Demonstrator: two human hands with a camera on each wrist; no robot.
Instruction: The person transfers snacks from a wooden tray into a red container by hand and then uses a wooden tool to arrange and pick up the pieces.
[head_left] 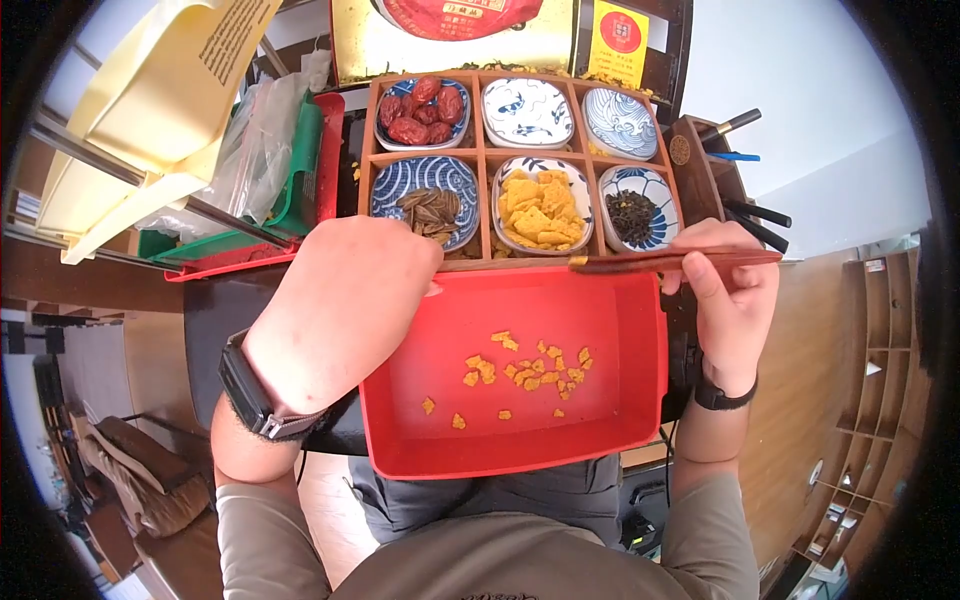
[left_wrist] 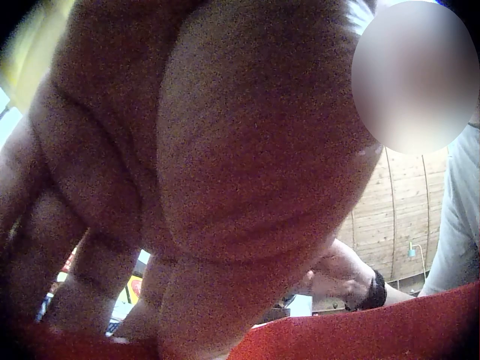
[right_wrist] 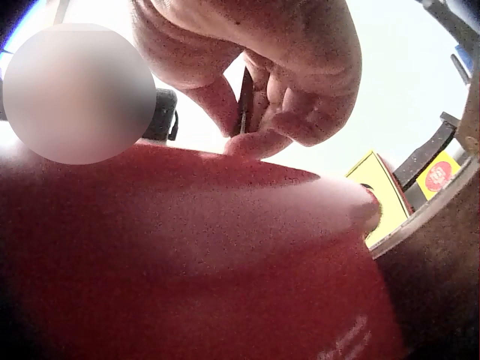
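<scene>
In the head view my left hand (head_left: 335,300) is back up over the tray's far left corner, close to the dish of seeds (head_left: 430,208). Its fingers (left_wrist: 105,289) reach down with gaps between them in the left wrist view; their tips are hidden. My right hand (head_left: 728,300), at the tray's right back corner, pinches a slim reddish-brown wooden stick-like tool (head_left: 640,263) with a gold-coloured end pointing left. The tool lies level over the back rim. Several yellow crumbs (head_left: 530,375) are scattered on the floor of the red tray (head_left: 420,450).
Behind the tray, a wooden compartment box (head_left: 482,180) holds patterned dishes: red dates (head_left: 425,110), yellow crisp pieces (head_left: 543,208), dark tea leaves (head_left: 632,215). A green bin (head_left: 300,170) with plastic bags stands left; a pen holder (head_left: 705,160) stands right. The person's lap is below the tray.
</scene>
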